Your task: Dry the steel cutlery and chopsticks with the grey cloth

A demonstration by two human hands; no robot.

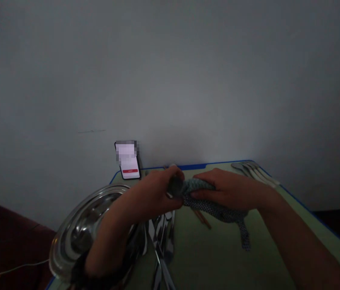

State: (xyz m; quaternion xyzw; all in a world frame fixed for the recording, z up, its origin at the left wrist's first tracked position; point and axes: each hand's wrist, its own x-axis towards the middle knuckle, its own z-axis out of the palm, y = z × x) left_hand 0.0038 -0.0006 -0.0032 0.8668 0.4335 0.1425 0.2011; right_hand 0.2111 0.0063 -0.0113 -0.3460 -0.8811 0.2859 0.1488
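Pretty dim in here, but you can make out both hands meeting over the middle of the green surface (218,257) with its blue edge. The left hand (154,193) has its grip clenched around the handle end of some metal utensil (174,187), can't tell if it's a spoon or a fork because most of it is buried. The right hand (230,189) is grasping a grey-blue checked cloth (218,207) that's bunched right around that utensil, fingers pressed on top of the fabric, with a loose tail of the cloth hanging down toward 5 o'clock and touching the surface. Just under the hands, toward 6 o'clock, there's a loose pile of cutlery (162,237) lying on the surface, and beside it something thin and brownish (202,219) I can't identify. Over at 8 o'clock sits a big shiny steel plate (79,229), partly behind the left forearm. At 2 o'clock, near the far corner, a few more spoons (256,171) are lined up together. A phone (128,161) with a lit screen leans against the wall at 11 o'clock.
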